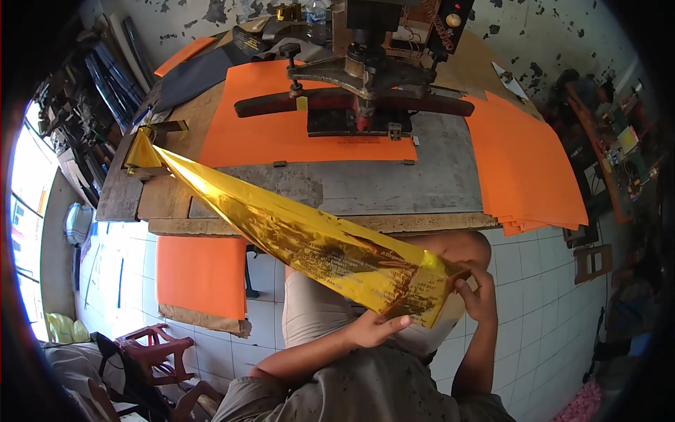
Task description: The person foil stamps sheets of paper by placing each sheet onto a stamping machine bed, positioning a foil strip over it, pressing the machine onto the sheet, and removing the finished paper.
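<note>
A long strip of shiny gold foil (302, 246) stretches across my lap, up to the table's left side. Letter-shaped gaps and printed lines show along its lower half. My right hand (479, 292) pinches the strip's folded right end between thumb and fingers. At the strip's lower edge is my left hand (380, 328), with its thumb lying along the edge and its other fingers partly hidden; it grips the foil there. The strip's far end runs to a bracket (172, 129) on the table. Behind it stands a hot stamping press (362, 77), over an orange sheet (246, 116) with small dark print.
A stack of orange sheets (527, 158) lies on the table's right side and overhangs its front edge. More orange sheets (200, 278) rest on a lower support at left. A red plastic stool (155, 352) stands on the tiled floor. Dark folders (197, 76) lie at the back left.
</note>
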`<state>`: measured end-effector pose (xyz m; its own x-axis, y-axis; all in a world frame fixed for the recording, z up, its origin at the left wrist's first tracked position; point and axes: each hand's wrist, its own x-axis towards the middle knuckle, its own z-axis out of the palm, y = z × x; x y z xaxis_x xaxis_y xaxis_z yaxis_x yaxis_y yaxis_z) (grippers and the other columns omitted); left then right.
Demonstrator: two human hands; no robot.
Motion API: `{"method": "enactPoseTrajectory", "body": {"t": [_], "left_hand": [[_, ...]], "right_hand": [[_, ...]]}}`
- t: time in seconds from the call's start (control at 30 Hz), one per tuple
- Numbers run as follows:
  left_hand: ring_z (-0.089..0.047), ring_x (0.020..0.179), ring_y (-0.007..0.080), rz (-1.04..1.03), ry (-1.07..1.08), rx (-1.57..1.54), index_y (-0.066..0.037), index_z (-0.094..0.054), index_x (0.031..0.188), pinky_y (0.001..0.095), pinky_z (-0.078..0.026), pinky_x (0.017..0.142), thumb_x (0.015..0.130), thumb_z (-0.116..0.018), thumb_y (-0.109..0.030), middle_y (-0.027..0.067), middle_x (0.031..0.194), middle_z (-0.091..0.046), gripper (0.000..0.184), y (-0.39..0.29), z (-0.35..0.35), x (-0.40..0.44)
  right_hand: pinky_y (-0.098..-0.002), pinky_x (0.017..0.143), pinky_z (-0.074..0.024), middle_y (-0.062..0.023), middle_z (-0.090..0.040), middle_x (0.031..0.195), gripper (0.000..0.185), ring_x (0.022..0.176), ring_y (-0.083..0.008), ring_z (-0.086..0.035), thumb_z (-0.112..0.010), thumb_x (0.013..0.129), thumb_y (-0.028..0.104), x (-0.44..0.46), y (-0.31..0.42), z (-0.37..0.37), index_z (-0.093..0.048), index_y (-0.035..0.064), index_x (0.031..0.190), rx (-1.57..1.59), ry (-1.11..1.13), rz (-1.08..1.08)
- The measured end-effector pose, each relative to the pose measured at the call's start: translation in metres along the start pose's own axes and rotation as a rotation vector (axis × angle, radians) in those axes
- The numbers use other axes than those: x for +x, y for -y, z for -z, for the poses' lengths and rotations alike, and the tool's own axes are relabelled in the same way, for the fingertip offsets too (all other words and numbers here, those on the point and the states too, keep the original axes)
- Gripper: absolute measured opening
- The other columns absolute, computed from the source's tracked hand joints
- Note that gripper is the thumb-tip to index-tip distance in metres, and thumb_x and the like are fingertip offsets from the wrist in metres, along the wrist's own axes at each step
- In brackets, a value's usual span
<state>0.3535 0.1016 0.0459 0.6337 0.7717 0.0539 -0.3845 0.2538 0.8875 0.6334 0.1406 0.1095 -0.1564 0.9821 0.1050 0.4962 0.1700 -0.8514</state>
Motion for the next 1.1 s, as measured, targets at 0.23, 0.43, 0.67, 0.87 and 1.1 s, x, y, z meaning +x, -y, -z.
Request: {"method": "enactPoseTrajectory", "body": {"t": [0.23,0.43,0.67,0.87,1.1], "left_hand": [[-0.05,0.138,0.0261,-0.269,-0.433,-0.133,-0.001,-0.035,0.158,0.043,-0.042,0.114,0.1,-0.068,-0.033,0.0138,0.153,-0.048,0.074,0.013,0.063,-0.066],[-0.055,0.134,0.0352,-0.659,-0.765,-0.28,-0.004,-0.042,0.153,0.0545,-0.046,0.113,0.098,-0.062,-0.045,0.0187,0.146,-0.055,0.072,-0.054,0.105,-0.132],[-0.072,0.107,0.0283,-0.865,-1.12,-0.319,-0.005,-0.056,0.142,0.0489,-0.062,0.091,0.105,-0.052,-0.053,0.0143,0.128,-0.07,0.06,-0.11,0.148,-0.212],[-0.07,0.074,0.0203,-0.625,-1.428,-0.245,-0.006,-0.061,0.131,0.0333,-0.062,0.065,0.103,-0.055,-0.055,0.0105,0.112,-0.072,0.056,-0.116,0.213,-0.281],[-0.056,0.133,0.0331,0.274,-1.344,1.457,-0.008,-0.04,0.157,0.0414,-0.048,0.108,0.101,-0.053,0.001,0.019,0.148,-0.055,0.058,-0.082,0.24,-0.351]], "right_hand": [[-0.03,0.077,-0.0553,-0.0091,-0.074,0.09,0.021,0.085,-0.0165,-0.074,-0.077,0.096,0.017,-0.016,-0.007,-0.026,-0.072,-0.0023,0.103,0.217,0.247,-0.13],[-0.0369,0.086,-0.0544,-0.0109,-0.075,0.098,0.024,0.096,-0.023,-0.073,-0.078,0.095,0.02,-0.001,-0.024,-0.067,-0.071,-0.0004,0.106,0.127,0.392,-0.029],[-0.0451,0.097,-0.0489,-0.0123,-0.065,0.123,0.027,0.115,-0.0325,-0.061,-0.076,0.092,0.022,0.029,-0.033,-0.081,-0.07,0.0056,0.113,-0.248,-0.185,0.37],[-0.0545,0.113,-0.0349,-0.0203,-0.044,0.149,0.05,0.134,-0.0403,-0.044,-0.07,0.094,0.029,0.053,-0.067,-0.082,-0.057,0.0026,0.134,-0.508,-0.557,0.447],[-0.0628,0.119,-0.0242,-0.0255,-0.036,0.16,0.064,0.151,-0.0488,-0.029,-0.068,0.096,0.036,0.049,-0.085,-0.099,-0.047,0.0026,0.147,-0.533,-0.544,0.435]]}}
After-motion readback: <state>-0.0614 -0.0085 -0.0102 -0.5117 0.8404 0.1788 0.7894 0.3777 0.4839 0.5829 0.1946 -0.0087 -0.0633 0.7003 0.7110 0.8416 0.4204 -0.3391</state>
